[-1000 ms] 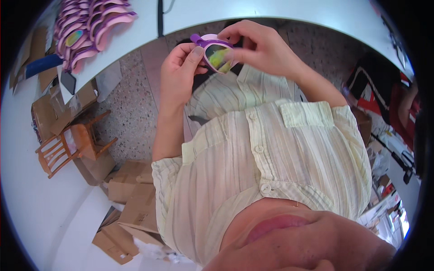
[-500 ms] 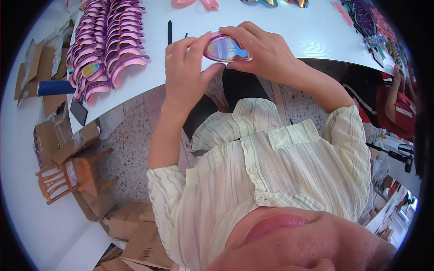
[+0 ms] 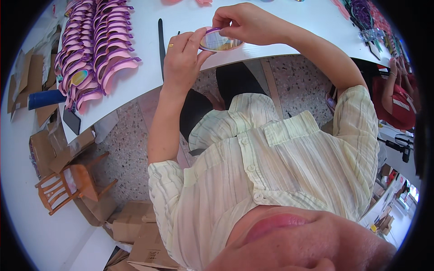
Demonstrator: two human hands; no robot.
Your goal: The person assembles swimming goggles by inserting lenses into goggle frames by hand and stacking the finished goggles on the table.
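Observation:
Near the table's front edge, my left hand (image 3: pixel 181 61) grips one end of a pair of swimming goggles (image 3: pixel 222 43) with a purple rim and a shiny, rainbow-tinted lens. The thumb lies below the rim and the fingers above. My right hand (image 3: pixel 247 23) is at the goggles' upper edge, its fingers curled and its thumb and forefinger pinched at the rim; the far side of that pinch is hidden. To the left stand two long rows of nested pink and purple goggles (image 3: pixel 115 45), one showing a tinted lens (image 3: pixel 79 77).
A black strip (image 3: pixel 161 47) lies left of my hands. A blue cylinder (image 3: pixel 46 99) and a dark phone (image 3: pixel 71 121) sit by the table's left corner. Coloured straps (image 3: pixel 359 16) are heaped at the right. A wooden chair (image 3: pixel 77 180) and cardboard boxes (image 3: pixel 149 239) stand on the floor. Another person (image 3: pixel 398 106) sits at right.
My right hand has shifted from the goggles' right end up to their upper edge, fingers now curled. My left hand keeps its grip. The whole view has shifted slightly.

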